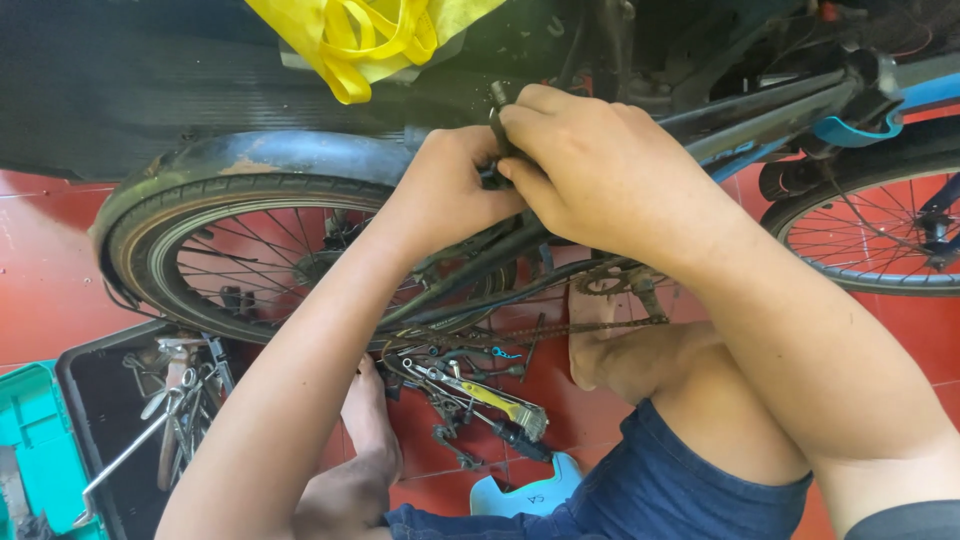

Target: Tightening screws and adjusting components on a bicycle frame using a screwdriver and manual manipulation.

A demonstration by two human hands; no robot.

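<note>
My left hand (450,190) and my right hand (590,170) meet on a small dark part (497,130) on the black bicycle frame (760,115), above the rear wheel (240,260). Both hands pinch this part with closed fingers; what it is stays mostly hidden under them. The rusty chain (560,328) runs below my forearms. My bare feet (370,420) rest on the red tile floor beside a pile of hand tools (470,390).
A black toolbox tray (150,420) with wrenches and a teal lid (35,440) sit at the lower left. A yellow strap and cloth (370,35) hang above. A second wheel (880,235) stands at the right. A pale blue sandal (525,495) lies near my knee.
</note>
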